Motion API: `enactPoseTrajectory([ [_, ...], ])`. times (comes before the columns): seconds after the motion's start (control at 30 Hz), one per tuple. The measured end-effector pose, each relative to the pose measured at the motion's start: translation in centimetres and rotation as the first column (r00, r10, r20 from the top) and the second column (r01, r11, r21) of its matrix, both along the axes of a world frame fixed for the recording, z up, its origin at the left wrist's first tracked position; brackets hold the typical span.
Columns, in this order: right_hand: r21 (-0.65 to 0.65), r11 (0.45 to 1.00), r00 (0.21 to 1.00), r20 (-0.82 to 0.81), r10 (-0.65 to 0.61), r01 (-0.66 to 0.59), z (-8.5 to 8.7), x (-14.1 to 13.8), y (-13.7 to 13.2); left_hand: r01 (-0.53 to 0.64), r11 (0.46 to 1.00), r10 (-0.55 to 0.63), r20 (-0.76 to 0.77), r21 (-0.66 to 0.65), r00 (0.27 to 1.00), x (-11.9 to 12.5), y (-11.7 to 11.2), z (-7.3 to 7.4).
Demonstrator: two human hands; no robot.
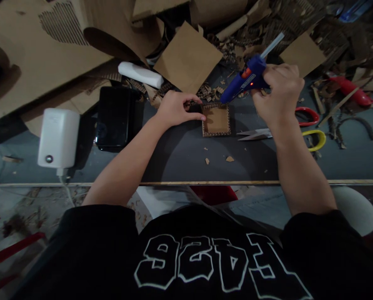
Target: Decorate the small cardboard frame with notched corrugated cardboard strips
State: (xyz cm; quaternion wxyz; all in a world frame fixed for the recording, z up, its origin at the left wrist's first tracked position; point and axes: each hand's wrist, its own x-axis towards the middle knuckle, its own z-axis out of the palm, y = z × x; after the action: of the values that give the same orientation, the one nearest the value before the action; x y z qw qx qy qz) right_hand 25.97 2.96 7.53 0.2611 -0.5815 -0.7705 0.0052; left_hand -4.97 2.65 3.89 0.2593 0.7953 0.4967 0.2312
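A small open cardboard box [216, 134] with corrugated walls lies on the dark tabletop in the middle of the head view. My left hand [176, 109] grips it at its left side, thumb on the left wall and fingers curled near the upper left corner. A blue hot glue gun [243, 81] is held in my right hand [281, 89], its red light lit and a pale glue stick poking out of the back. Its nozzle points down and left, close to the box's upper edge; whether it touches is unclear. Scissors [256, 134] lie below my right hand, partly behind the wrist.
A flat cardboard square [189, 56] and many scraps fill the back. On the left are a white power bank [58, 137] with a cable, a black glossy device [113, 118] and a white bar [140, 75]. A red-handled tool [355, 91] lies at right.
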Motion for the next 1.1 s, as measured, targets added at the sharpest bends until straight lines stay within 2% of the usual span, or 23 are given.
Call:
enactPoseTrajectory([
  [0.37, -0.062, 0.998, 1.000, 0.029, -0.002, 0.003, 0.69, 0.11, -0.24, -0.005, 1.000, 0.005, -0.038, -0.006, 0.999, 0.02, 0.02, 0.09],
  [0.77, -0.013, 0.999, 0.987, 0.160, -0.030, 0.032, 0.73, 0.30, -0.14, 0.007, 1.000, -0.007, -0.023, 0.009, 1.000, -0.07, 0.15, -0.12],
  [1.1, -0.032, 0.999, 0.990, 0.135, -0.026, 0.030, 0.86, 0.70, -0.08, 0.014, 1.000, -0.014, -0.021, 0.002, 1.000, -0.11, 0.23, -0.26],
])
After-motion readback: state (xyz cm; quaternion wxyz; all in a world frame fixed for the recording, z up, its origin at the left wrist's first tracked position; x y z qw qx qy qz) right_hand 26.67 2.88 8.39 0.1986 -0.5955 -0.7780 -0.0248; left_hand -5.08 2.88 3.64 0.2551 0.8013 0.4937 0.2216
